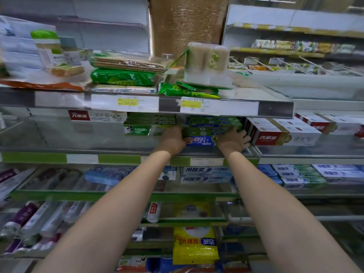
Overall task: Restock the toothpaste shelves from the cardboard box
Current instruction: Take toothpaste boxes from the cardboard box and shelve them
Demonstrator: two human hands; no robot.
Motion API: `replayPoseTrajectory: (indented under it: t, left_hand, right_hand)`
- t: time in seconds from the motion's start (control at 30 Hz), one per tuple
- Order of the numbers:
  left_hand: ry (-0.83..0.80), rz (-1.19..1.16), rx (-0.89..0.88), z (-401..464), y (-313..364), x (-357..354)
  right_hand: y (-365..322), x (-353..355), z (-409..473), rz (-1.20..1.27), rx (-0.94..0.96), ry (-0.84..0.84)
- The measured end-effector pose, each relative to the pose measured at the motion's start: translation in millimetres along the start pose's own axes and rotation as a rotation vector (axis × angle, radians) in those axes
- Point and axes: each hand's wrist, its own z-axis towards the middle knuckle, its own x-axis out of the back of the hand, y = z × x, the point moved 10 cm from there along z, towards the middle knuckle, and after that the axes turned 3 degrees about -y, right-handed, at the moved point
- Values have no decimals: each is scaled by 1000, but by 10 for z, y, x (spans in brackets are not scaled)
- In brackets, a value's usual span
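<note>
Green-and-blue Crest toothpaste boxes [211,128], a stack, sit at the front edge of the toothpaste shelf [118,157], clamped between left hand [173,139] and right hand [232,140], fingers curled around its ends. Best keep even pressure, sliding the stack squarely back beside the Darlie boxes [145,125]; no cardboard box shows.

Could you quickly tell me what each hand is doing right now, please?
Left hand: grips the stack of Crest boxes.
Right hand: grips the same stack.
</note>
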Motion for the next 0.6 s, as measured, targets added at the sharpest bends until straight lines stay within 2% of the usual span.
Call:
replayPoseTrajectory:
  t: [0.1, 0.23, 0.37, 0.6]
  left_hand:
    - [-6, -16, -6, 95, 141, -141]
    - [4, -137, 27, 175, 282, -302]
    - [-16, -287, 105, 243, 288, -339]
    - [-35, -403, 143, 253, 205, -384]
  right_hand:
    - [53, 128, -9, -87, 1, 139]
    - [54, 205, -57, 36, 43, 242]
    - [179, 111, 92, 243, 5, 135]
    - [275, 93, 122, 309, -87, 91]
